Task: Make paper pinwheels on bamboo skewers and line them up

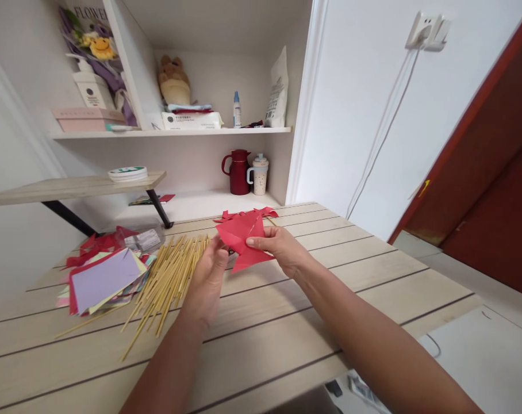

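Red paper (240, 240) held above desk (330, 299), just right of sticks (166, 282). Left hand (209, 282) pinches lower edge; right hand (282, 248) pinches right side, steadying fold. Paper stack (103, 282) left of sticks.

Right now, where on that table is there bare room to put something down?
Bare wood lies right of the right hand toward the table edge, and in front near the forearms. The left is crowded: wooden sticks, a coloured paper stack.
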`<state>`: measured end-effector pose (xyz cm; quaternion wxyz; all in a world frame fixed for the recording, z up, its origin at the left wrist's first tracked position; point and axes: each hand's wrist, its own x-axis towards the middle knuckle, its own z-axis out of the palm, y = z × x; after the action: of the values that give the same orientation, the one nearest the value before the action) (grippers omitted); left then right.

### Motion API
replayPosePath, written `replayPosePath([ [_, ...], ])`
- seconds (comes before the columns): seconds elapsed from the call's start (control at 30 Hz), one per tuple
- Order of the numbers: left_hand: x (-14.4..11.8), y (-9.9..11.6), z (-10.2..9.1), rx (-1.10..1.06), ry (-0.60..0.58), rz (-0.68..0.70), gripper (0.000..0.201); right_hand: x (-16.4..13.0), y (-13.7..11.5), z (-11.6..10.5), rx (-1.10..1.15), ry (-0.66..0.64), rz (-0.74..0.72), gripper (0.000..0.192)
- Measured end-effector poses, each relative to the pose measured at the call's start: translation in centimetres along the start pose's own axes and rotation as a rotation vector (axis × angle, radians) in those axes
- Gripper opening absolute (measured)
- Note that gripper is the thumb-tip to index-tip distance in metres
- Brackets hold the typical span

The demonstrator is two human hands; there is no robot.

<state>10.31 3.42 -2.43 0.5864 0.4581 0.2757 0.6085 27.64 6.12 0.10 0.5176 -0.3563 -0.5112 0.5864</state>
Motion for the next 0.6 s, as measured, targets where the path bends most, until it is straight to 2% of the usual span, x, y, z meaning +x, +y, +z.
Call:
replayPosePath([
  [0.07, -0.16, 0.12, 0.41, 0.041, -0.039, -0.044, 0.058, -0.02, 0.13, 0.08, 0.006, -0.006, 0.012, 0.035],
  [0.23, -0.06, -0.01, 0.43, 0.088, 0.104, -0.055, 0.047, -0.17, 0.36, 0.41, -0.009, -0.057, 0.049, 0.033],
  [0.6, -0.11, -0.4, 0.19, 0.131, 0.247, -0.012, 0.039, -0.16, 0.55, 0.44, -0.043, -0.091, 0.06, 0.037],
])
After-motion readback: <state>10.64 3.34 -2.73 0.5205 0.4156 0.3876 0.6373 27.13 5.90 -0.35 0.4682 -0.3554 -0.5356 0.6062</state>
